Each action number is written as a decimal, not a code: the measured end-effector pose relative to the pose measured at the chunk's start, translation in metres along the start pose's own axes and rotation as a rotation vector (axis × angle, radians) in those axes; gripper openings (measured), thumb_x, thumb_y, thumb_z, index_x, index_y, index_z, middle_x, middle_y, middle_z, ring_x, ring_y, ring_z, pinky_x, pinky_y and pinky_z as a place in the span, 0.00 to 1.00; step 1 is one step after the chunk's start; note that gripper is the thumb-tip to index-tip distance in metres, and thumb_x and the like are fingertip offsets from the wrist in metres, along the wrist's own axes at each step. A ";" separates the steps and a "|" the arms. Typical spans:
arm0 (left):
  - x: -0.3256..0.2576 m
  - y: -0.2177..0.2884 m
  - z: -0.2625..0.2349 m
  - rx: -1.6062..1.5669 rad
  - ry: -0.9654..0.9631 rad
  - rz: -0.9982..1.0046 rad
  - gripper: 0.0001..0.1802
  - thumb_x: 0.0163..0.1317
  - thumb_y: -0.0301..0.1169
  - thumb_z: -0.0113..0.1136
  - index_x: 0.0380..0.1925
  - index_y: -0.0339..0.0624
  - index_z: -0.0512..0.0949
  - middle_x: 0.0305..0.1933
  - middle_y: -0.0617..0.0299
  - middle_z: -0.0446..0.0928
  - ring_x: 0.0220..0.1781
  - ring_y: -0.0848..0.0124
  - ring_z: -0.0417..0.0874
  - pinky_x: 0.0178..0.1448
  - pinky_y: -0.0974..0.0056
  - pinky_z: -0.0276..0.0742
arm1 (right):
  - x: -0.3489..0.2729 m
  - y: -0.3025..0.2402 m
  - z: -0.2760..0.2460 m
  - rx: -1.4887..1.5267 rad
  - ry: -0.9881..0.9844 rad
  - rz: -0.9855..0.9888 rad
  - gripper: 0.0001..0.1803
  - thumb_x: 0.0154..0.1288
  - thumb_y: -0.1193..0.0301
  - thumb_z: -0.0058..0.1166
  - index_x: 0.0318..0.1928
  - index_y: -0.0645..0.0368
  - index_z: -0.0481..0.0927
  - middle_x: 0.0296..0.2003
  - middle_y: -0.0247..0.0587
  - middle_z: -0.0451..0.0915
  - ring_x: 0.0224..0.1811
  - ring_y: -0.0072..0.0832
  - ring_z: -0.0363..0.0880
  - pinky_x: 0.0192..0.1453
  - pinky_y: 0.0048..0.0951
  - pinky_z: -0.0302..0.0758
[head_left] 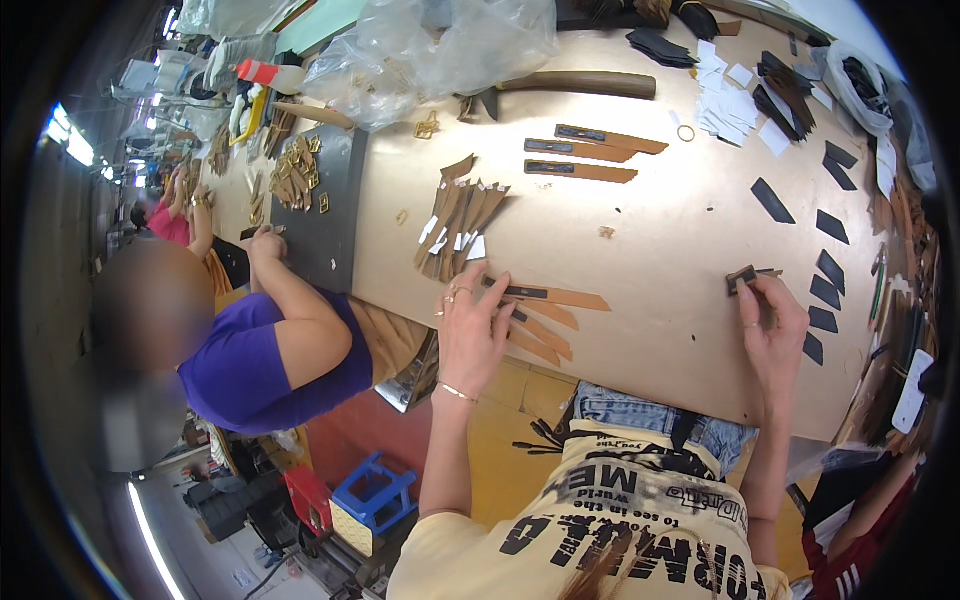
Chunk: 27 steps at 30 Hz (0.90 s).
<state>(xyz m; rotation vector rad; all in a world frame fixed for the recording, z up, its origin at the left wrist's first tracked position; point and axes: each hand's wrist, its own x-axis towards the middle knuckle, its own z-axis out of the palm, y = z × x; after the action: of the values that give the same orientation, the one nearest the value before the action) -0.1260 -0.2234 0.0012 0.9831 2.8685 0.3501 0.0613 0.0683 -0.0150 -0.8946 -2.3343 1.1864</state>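
Note:
My left hand lies at the table's near edge with its fingers spread, the tips resting on a tan leather strip that has a dark patch at one end. More tan strips fan out beneath it, partly hidden by the fingers. Over to the right, my right hand pinches a small dark leather piece between thumb and fingers, just above the tabletop. Several loose black slanted pieces lie to the right of that hand.
Beyond my left hand sits a bundle of brown strips with white tags. Farther back are tan strips with dark patches, a wooden-handled hammer, white paper pieces and a plastic bag. A co-worker in purple sits at left.

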 end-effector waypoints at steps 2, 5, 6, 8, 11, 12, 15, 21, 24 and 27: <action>0.001 -0.004 0.002 -0.040 -0.012 0.019 0.15 0.59 0.27 0.66 0.47 0.45 0.83 0.62 0.54 0.73 0.63 0.55 0.73 0.67 0.50 0.63 | -0.001 0.000 -0.001 0.012 -0.008 0.003 0.08 0.66 0.74 0.61 0.40 0.68 0.82 0.34 0.46 0.83 0.33 0.33 0.81 0.42 0.29 0.77; 0.002 -0.005 0.001 -0.066 0.053 0.025 0.11 0.55 0.27 0.69 0.39 0.46 0.84 0.58 0.58 0.77 0.62 0.58 0.75 0.65 0.52 0.64 | -0.004 0.001 0.000 0.048 -0.036 -0.028 0.09 0.63 0.74 0.64 0.42 0.65 0.83 0.38 0.43 0.81 0.37 0.33 0.80 0.43 0.29 0.76; 0.001 -0.005 -0.001 -0.066 0.106 0.066 0.10 0.53 0.26 0.71 0.37 0.46 0.85 0.56 0.59 0.78 0.60 0.59 0.76 0.64 0.53 0.65 | -0.006 0.001 0.001 -0.003 -0.047 -0.054 0.10 0.62 0.74 0.65 0.43 0.64 0.84 0.39 0.42 0.81 0.38 0.33 0.79 0.43 0.29 0.76; 0.000 -0.001 -0.004 -0.077 0.200 0.135 0.09 0.49 0.24 0.73 0.32 0.45 0.85 0.53 0.63 0.81 0.57 0.60 0.80 0.60 0.56 0.66 | -0.010 0.002 0.005 -0.108 -0.067 -0.104 0.12 0.60 0.73 0.66 0.44 0.62 0.85 0.41 0.41 0.79 0.40 0.34 0.78 0.44 0.30 0.76; -0.002 0.013 -0.001 -0.090 0.363 0.261 0.11 0.44 0.22 0.75 0.28 0.47 0.84 0.45 0.66 0.83 0.50 0.63 0.82 0.56 0.57 0.68 | -0.015 0.004 0.009 -0.205 -0.022 -0.224 0.13 0.57 0.74 0.67 0.44 0.61 0.86 0.43 0.41 0.77 0.43 0.35 0.76 0.46 0.32 0.76; -0.001 0.019 0.003 -0.098 0.409 0.322 0.12 0.43 0.21 0.75 0.27 0.47 0.83 0.44 0.66 0.83 0.48 0.63 0.83 0.55 0.58 0.68 | -0.016 0.005 0.009 -0.173 -0.029 -0.204 0.13 0.57 0.75 0.67 0.44 0.60 0.86 0.43 0.42 0.77 0.43 0.35 0.76 0.47 0.33 0.76; 0.003 0.037 0.015 -0.176 0.507 0.462 0.15 0.39 0.18 0.75 0.26 0.49 0.82 0.44 0.65 0.84 0.44 0.63 0.84 0.49 0.59 0.68 | -0.018 0.007 0.008 -0.075 -0.034 -0.135 0.13 0.58 0.75 0.67 0.45 0.60 0.86 0.43 0.42 0.77 0.43 0.35 0.77 0.48 0.34 0.76; 0.008 0.064 0.026 -0.308 0.591 0.545 0.17 0.40 0.21 0.74 0.29 0.54 0.82 0.46 0.70 0.84 0.45 0.68 0.83 0.51 0.62 0.68 | -0.021 0.006 -0.001 -0.060 0.043 -0.118 0.12 0.59 0.75 0.66 0.45 0.60 0.85 0.42 0.42 0.79 0.43 0.36 0.78 0.47 0.34 0.76; 0.012 0.072 0.026 -0.329 0.617 0.589 0.17 0.42 0.20 0.74 0.30 0.55 0.81 0.48 0.70 0.83 0.45 0.69 0.83 0.50 0.63 0.69 | -0.021 0.003 -0.005 -0.015 0.033 -0.065 0.13 0.59 0.75 0.66 0.46 0.59 0.85 0.43 0.42 0.80 0.45 0.36 0.80 0.49 0.34 0.77; 0.015 0.079 0.025 -0.364 0.597 0.588 0.17 0.43 0.19 0.74 0.30 0.53 0.81 0.45 0.68 0.84 0.45 0.68 0.83 0.50 0.62 0.69 | -0.021 -0.003 -0.009 0.143 -0.031 0.010 0.16 0.59 0.75 0.66 0.49 0.59 0.84 0.45 0.42 0.80 0.46 0.37 0.80 0.52 0.34 0.77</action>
<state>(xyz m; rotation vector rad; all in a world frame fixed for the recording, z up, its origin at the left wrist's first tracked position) -0.0872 -0.1487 -0.0041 1.8702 2.7058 1.3570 0.0811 0.0576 -0.0079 -0.8447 -2.2383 1.3607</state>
